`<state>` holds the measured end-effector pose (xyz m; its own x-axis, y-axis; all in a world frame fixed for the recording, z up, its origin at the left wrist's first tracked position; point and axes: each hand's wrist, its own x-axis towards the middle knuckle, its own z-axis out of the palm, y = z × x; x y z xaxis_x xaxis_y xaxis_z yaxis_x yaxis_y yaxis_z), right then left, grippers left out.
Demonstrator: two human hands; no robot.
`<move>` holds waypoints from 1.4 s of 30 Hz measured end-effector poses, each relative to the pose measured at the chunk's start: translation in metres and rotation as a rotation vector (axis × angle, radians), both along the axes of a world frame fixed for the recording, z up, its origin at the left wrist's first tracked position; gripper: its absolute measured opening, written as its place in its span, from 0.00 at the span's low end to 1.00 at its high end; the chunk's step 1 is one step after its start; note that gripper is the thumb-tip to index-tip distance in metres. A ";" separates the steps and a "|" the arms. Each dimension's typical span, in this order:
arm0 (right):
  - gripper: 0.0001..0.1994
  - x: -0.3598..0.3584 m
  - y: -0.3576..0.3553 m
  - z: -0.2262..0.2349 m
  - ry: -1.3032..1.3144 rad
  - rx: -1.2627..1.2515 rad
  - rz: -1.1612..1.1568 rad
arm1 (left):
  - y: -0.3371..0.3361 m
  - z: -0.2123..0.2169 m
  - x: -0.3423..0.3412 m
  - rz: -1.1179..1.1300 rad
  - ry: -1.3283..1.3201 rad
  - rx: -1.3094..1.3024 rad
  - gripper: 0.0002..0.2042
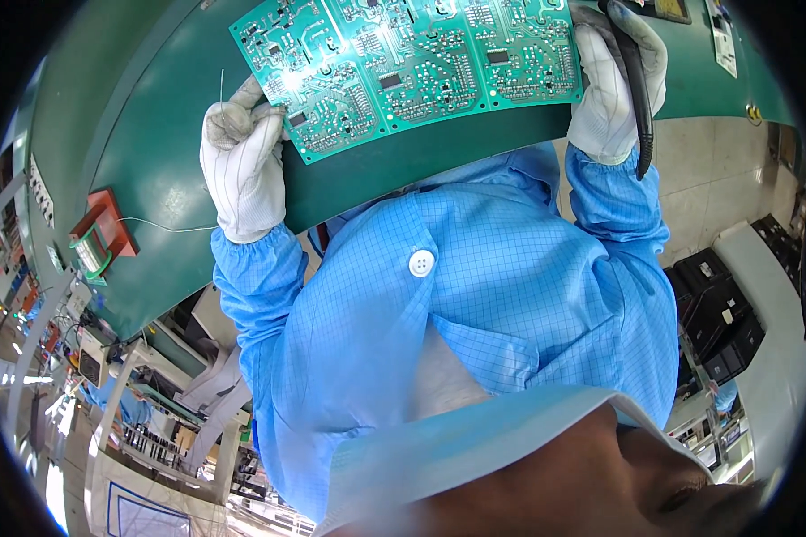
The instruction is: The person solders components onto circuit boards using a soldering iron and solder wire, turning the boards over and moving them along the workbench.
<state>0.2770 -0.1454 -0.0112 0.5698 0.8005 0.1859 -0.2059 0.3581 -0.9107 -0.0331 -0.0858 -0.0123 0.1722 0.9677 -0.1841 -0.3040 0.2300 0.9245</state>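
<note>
A green circuit board (430,67), a panel of several joined sections with soldered parts, is held up at the top of the head view. My left hand (242,170), in a white glove, is closed on the board's left edge. A thin solder wire (166,228) runs to this hand, and a short end sticks up above the fingers. My right hand (604,103), also gloved, is closed at the board's right edge. Across that hand lies a black soldering iron (638,98) with its cable end toward my wrist; its tip is out of view.
On the green table (166,170) at the left stands a red-brown holder (116,224) with a solder spool (90,251). Black bins (712,304) stand lower right. Shelving and another person in blue (130,407) appear lower left.
</note>
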 end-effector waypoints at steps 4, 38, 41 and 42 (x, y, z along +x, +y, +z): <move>0.19 0.015 -0.011 0.007 -0.541 -0.163 -0.100 | -0.004 0.008 0.009 -0.004 -0.025 -0.005 0.14; 0.25 0.002 -0.005 -0.001 -0.616 0.011 -0.091 | -0.007 0.017 -0.011 -0.123 1.275 0.894 0.16; 0.26 0.004 -0.005 -0.001 -0.707 0.047 -0.089 | -0.015 0.014 -0.004 -0.026 1.081 0.807 0.19; 0.26 0.002 -0.003 -0.001 -0.700 0.051 -0.078 | -0.018 0.016 -0.002 0.006 1.002 0.758 0.20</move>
<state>0.2792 -0.1489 -0.0119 0.3584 0.7426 0.5658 0.4503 0.3934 -0.8016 -0.0355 -0.1035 0.0035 0.2739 0.8875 0.3706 0.6081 -0.4583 0.6482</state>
